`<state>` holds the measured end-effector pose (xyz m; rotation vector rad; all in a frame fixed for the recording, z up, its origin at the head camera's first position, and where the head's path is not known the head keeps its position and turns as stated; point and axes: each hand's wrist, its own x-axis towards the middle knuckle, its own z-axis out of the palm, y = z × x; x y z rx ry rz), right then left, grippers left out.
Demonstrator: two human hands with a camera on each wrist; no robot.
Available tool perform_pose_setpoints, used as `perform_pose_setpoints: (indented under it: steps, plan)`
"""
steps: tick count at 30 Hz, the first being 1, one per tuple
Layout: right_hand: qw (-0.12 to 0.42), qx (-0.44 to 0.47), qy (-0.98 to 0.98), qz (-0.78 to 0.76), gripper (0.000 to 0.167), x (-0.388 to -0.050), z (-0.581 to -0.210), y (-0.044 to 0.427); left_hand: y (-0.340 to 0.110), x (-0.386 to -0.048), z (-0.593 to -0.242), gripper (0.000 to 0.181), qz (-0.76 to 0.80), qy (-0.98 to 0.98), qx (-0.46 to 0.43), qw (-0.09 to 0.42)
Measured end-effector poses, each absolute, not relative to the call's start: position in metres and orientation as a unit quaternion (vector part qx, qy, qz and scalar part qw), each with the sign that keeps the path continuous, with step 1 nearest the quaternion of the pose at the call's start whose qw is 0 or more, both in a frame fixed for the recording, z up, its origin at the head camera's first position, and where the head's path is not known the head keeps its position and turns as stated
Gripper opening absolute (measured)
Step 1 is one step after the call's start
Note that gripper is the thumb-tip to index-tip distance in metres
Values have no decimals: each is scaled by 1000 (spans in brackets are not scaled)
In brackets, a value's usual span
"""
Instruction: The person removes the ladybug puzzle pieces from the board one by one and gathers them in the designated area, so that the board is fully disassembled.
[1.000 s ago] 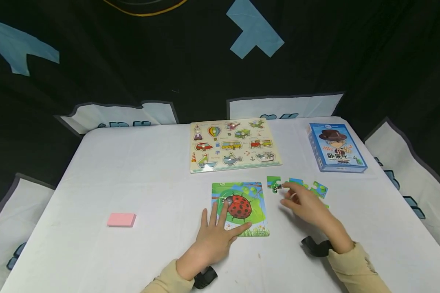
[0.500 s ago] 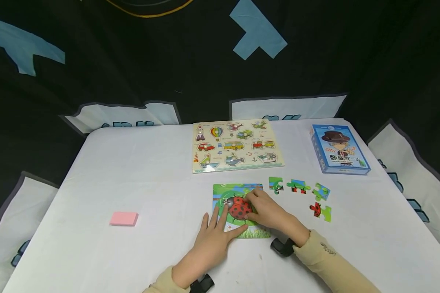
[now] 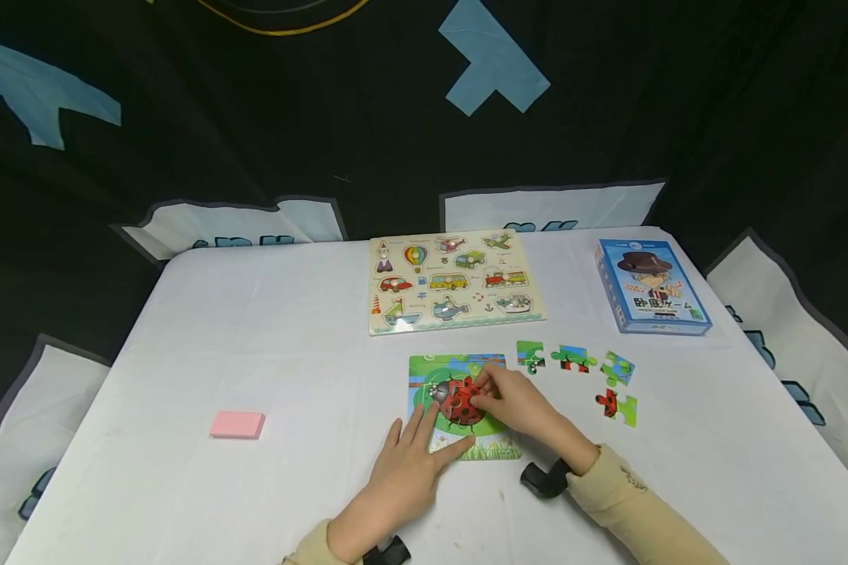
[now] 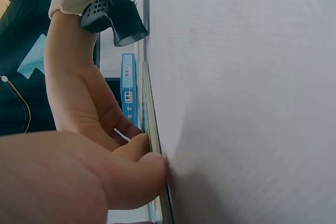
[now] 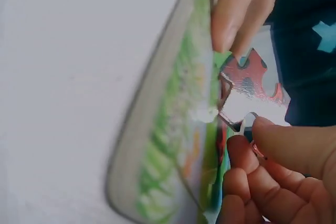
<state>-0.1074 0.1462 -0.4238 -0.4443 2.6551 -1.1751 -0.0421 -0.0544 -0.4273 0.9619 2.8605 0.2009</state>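
Note:
A ladybug jigsaw puzzle [image 3: 502, 449] lies flat on the white table, in front of the person. The right hand [image 3: 519, 400] is over its right side and pinches a red, spotted jigsaw piece [image 5: 248, 80] between thumb and finger. In the right wrist view that piece stands tilted up from the board. The left hand [image 3: 406, 475] rests on the puzzle's lower left part with straight, spread fingers. Its thumb [image 4: 149, 177] touches the board's edge in the left wrist view. Right of the puzzle lie several loose jigsaw pieces [image 3: 618, 406].
Behind the puzzle lies a wooden vehicle peg board [image 3: 459, 264]. A blue game box [image 3: 650, 286] stands at the back right. On the left is a pink block [image 3: 237, 424]. A dark curtain [image 3: 367, 125] hangs beyond the table.
The right hand has moved left from the loose pieces onto the puzzle and now lifts a red piece there. The left hand has stayed on the puzzle's lower left, shifting only slightly.

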Motion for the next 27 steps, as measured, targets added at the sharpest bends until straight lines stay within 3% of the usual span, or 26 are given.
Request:
perform_pose_setpoints:
  steps: [9,18,27]
  plan:
    - [120,-118,838,-519,15,-108,-415,192,-53,-43,-430,44,76,942,321,59]
    - [127,-47,918,-372,10,-96,-399,257,-58,-45,-426,44,73,939,323,89]
    - [116,9,959,-260,14,-93,-397,267,-59,-40,-425,47,68,935,331,107]
